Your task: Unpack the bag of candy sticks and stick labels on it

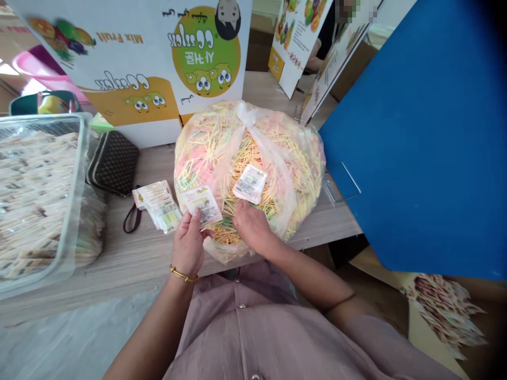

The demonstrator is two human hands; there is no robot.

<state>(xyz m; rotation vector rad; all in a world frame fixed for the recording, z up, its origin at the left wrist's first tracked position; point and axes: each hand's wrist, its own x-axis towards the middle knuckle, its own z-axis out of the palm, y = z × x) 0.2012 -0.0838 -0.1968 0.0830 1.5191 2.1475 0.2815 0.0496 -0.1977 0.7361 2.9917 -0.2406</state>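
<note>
A big clear plastic bag (309, 158), knotted at the top and torn open in front, is full of thin coloured candy sticks (247, 150). Between thumb and fingers, my left hand (189, 240) holds a small printed sachet (203, 205) over the bag's left side. My right hand (250, 224) reaches into the opening among the sticks, with its fingertips pointing down and partly hidden; whether it pinches any sticks does not show. Just above it, another sachet (251, 183) lies on the sticks. A fanned pile of sachets (158, 205) rests on the table left of my left hand.
A clear plastic tub (81, 174) packed with sachets stands at the left, beside a dark checkered pouch (114, 162). Printed cartons (138, 58) rise behind the bag. A blue panel (428, 142) borders the right side. More packets (443, 311) lie low at the right.
</note>
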